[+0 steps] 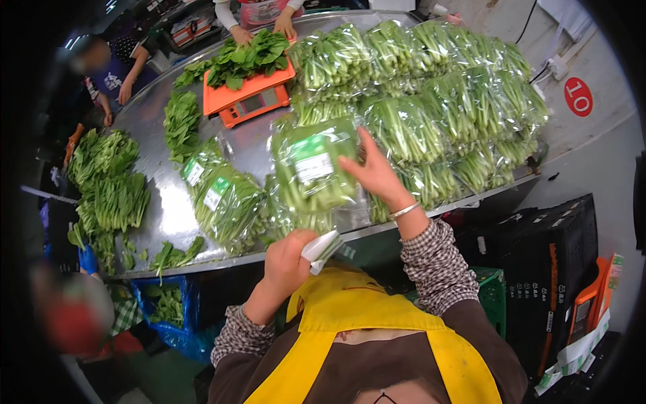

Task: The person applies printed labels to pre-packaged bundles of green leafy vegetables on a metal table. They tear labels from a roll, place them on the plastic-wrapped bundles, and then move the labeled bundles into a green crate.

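My right hand [378, 176] is at the right edge of a clear bag of leafy greens [316, 188], its thumb on the front and its other fingers along the edge and partly hidden. A green and white label [312, 159] sits on that bag. Closed near the table's front edge, my left hand [286, 264] grips a strip of labels [321, 250]. To the left of the bag lie labelled bags of greens [225, 202]. Behind, an orange scale [247, 111] bears loose greens [252, 60].
Bagged greens [404, 128] are piled on the metal table's [158, 128] right side; loose bunches [111, 178] lie at its left end. Co-workers' hands [262, 30] are behind the scale. A blue-lined crate [165, 306] stands below, with black crates [538, 269] at right.
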Available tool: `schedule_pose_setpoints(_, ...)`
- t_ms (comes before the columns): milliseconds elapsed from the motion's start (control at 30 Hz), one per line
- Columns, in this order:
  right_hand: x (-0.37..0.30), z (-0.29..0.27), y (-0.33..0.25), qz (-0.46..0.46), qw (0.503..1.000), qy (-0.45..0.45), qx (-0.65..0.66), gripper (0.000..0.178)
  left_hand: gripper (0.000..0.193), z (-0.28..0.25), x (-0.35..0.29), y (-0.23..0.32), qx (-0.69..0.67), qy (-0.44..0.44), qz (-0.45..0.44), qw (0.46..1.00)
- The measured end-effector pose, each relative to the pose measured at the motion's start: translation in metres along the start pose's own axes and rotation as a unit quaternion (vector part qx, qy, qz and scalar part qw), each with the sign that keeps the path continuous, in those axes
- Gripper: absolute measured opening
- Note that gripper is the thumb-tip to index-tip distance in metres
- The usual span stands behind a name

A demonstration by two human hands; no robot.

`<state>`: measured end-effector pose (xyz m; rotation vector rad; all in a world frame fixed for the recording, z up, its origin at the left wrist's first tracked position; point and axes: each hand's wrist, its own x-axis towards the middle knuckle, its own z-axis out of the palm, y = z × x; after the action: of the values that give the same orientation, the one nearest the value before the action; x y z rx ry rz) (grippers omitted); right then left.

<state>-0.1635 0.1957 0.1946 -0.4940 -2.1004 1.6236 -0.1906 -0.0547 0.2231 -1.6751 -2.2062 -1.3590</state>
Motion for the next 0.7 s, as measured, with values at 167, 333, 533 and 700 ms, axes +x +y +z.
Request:
schedule_pose_setpoints(167,-0.07,0.016,-0.044,0.098,0.928,-0.263,0.245,0.044,0.024,-0.01,0.006,0.002,-0.01,0.076,-0.029,0.997)
schedule_pose_setpoints(333,-0.101,0.015,-0.039,0.097,0.943,-0.188,0.257,0.04,0.025,0.002,0.015,0.004,0.037,0.089,-0.021,0.995)
schedule_pose_setpoints(533,-0.102,0.001,-0.047,0.093,0.965,-0.154,0.191,0.036,0.021,0.024,0.025,-0.004,-0.094,0.002,-0.079,0.992)
schedule_pose_setpoints(700,-0.09,-0.005,-0.056,0.107,0.963,-0.122,0.213,0.025,0.023,0.046,0.031,-0.024,-0.161,0.101,-0.027,0.981)
